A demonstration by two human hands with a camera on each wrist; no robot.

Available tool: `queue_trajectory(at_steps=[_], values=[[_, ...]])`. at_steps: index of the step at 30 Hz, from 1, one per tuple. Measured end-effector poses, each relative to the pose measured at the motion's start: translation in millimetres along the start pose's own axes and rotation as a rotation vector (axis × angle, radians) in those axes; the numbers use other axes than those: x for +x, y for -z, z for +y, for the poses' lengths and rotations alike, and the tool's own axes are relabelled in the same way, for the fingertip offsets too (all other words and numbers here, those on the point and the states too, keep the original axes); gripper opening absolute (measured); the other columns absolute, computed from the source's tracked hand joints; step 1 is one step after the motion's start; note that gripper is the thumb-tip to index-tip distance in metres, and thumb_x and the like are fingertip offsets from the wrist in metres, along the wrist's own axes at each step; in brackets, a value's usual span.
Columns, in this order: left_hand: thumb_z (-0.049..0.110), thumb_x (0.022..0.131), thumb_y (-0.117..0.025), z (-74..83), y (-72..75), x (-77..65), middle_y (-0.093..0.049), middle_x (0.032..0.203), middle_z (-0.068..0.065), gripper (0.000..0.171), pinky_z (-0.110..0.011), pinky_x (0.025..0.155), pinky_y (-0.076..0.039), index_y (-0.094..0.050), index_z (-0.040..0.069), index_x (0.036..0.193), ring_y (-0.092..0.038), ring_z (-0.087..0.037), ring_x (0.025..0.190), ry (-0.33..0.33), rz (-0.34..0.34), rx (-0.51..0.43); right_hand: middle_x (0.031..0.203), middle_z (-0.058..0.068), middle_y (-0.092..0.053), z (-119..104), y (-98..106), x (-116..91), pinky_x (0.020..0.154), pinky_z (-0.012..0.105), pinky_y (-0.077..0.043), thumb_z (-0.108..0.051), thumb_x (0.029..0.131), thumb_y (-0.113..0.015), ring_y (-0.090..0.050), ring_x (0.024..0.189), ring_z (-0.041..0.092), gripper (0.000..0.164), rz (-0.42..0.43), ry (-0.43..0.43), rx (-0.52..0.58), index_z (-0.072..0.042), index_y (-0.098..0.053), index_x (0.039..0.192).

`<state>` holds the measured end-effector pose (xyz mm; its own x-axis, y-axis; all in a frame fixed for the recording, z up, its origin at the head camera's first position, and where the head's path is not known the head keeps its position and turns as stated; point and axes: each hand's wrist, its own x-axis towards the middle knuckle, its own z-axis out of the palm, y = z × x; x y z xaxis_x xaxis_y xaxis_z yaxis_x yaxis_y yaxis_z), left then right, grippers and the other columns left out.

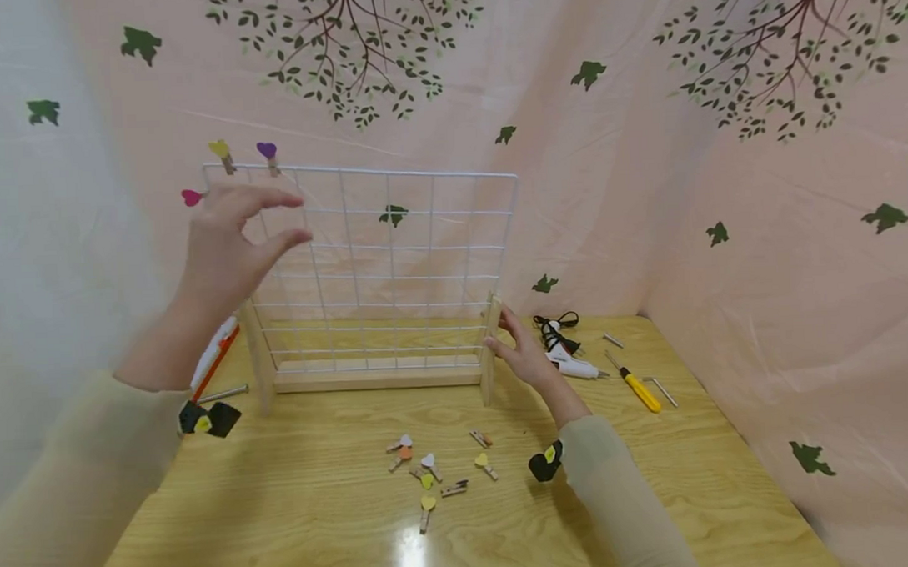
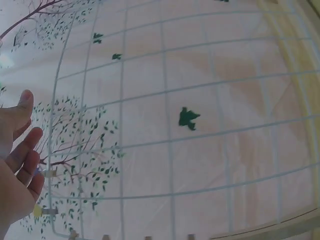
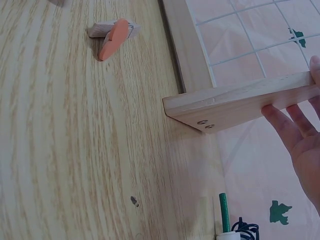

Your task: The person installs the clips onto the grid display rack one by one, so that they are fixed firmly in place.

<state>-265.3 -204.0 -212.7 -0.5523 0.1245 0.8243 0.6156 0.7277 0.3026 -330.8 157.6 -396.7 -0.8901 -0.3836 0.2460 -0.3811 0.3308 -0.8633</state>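
A white wire grid (image 1: pixel 389 252) stands upright in a wooden stand (image 1: pixel 378 379). My left hand (image 1: pixel 231 241) is raised before the grid's upper left, thumb and fingers apart with nothing between them. Close by, a yellow heart clothespin (image 1: pixel 221 150) and a purple heart clothespin (image 1: pixel 267 152) are clipped on the top wire. A pink heart (image 1: pixel 191 197) shows at the left side, its lower part hidden by the hand. My right hand (image 1: pixel 527 356) holds the stand's right upright (image 3: pixel 240 102), fingers against its outer face.
Several loose heart clothespins (image 1: pixel 427 462) lie on the table (image 1: pixel 318 488) before the stand. At right are a glue gun (image 1: pixel 573 365) with a black cord, a yellow screwdriver (image 1: pixel 641 392) and a hex key (image 1: pixel 664 390). A long bolt (image 1: pixel 223 393) lies at left.
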Motion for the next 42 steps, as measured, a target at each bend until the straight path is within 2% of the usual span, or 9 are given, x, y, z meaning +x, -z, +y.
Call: queue_trajectory(at_steps=[6,10,13,16,20,23,28,35,42], values=[[0.029,0.073,-0.071,-1.9,-30.9,-56.7,-0.060,0.113,-0.004,0.043,-0.046,0.089,-0.034,-0.061,0.014,0.111,-0.044,-0.023,0.106,0.103,-0.237,-0.032,0.139,0.014,-0.032,-1.3,-0.2,0.0,0.089,0.046,-0.043,-0.015,0.090,-0.052,-0.027,0.130,0.030,0.066,0.006,-0.011,-0.003,-0.018,-0.013,0.144],[0.031,0.072,-0.071,-6.9,-58.0,-98.5,-0.058,0.114,-0.002,0.045,-0.047,0.088,-0.037,-0.059,0.017,0.113,-0.045,-0.024,0.108,0.133,-0.355,-0.070,0.139,0.015,-0.032,-2.5,-0.2,-0.2,0.088,0.047,-0.043,-0.014,0.090,-0.051,-0.027,0.129,0.031,0.065,0.010,-0.004,-0.005,-0.017,-0.013,0.144],[0.028,0.071,-0.073,-11.6,-80.2,-127.1,-0.059,0.111,-0.002,0.044,-0.045,0.086,-0.040,-0.060,0.016,0.111,-0.047,-0.023,0.105,0.127,-0.423,-0.111,0.139,0.015,-0.031,-3.1,0.1,-0.4,0.088,0.047,-0.043,-0.013,0.091,-0.051,-0.026,0.130,0.031,0.065,0.006,-0.009,-0.002,-0.017,-0.012,0.144],[0.024,0.070,-0.074,-17.8,-101.7,-150.7,-0.060,0.109,0.001,0.043,-0.045,0.088,-0.040,-0.061,0.016,0.111,-0.048,-0.021,0.104,0.144,-0.509,-0.175,0.140,0.014,-0.031,-3.0,0.6,0.0,0.088,0.047,-0.043,-0.014,0.091,-0.050,-0.026,0.130,0.030,0.065,0.004,-0.027,0.004,-0.019,-0.012,0.144],[0.023,0.072,-0.072,-26.8,-126.9,-173.7,-0.061,0.106,0.004,0.042,-0.044,0.090,-0.038,-0.060,0.017,0.112,-0.047,-0.017,0.103,0.151,-0.677,-0.244,0.139,0.013,-0.032,1.6,1.0,1.6,0.089,0.048,-0.042,-0.015,0.091,-0.051,-0.026,0.130,0.029,0.066,0.008,-0.038,0.020,-0.023,-0.013,0.143],[0.024,0.073,-0.072,-31.0,-140.6,-183.4,-0.061,0.103,0.001,0.042,-0.041,0.087,-0.039,-0.059,0.016,0.113,-0.048,-0.016,0.100,0.095,-0.783,-0.267,0.139,0.012,-0.032,10.2,1.0,3.8,0.089,0.048,-0.042,-0.018,0.090,-0.052,-0.027,0.130,0.028,0.066,0.010,-0.028,0.031,-0.027,-0.014,0.143],[0.028,0.074,-0.070,-31.9,-153.9,-188.9,-0.060,0.103,0.003,0.042,-0.035,0.083,-0.043,-0.060,0.015,0.112,-0.051,-0.013,0.097,-0.015,-0.895,-0.252,0.139,0.008,-0.034,26.0,0.6,7.7,0.088,0.044,-0.044,-0.028,0.088,-0.054,-0.028,0.130,0.026,0.066,0.018,0.000,0.004,-0.035,-0.015,0.141],[0.023,0.077,-0.068,-33.5,-166.6,-190.7,-0.058,0.100,0.005,0.032,-0.023,0.081,-0.046,-0.063,0.013,0.108,-0.054,-0.008,0.092,0.005,-1.035,-0.392,0.138,0.008,-0.035,30.2,1.1,8.3,0.087,0.045,-0.045,-0.031,0.088,-0.054,-0.028,0.129,0.026,0.066,0.030,0.019,0.001,-0.035,-0.015,0.141],[0.021,0.080,-0.066,-35.9,-169.5,-191.0,-0.058,0.093,0.005,0.018,-0.020,0.072,-0.047,-0.066,0.014,0.096,-0.054,-0.006,0.084,0.025,-1.058,-0.407,0.139,0.010,-0.033,30.9,0.3,8.8,0.086,0.044,-0.045,-0.031,0.088,-0.054,-0.028,0.130,0.028,0.067,0.024,0.036,-0.008,-0.030,-0.015,0.142]])
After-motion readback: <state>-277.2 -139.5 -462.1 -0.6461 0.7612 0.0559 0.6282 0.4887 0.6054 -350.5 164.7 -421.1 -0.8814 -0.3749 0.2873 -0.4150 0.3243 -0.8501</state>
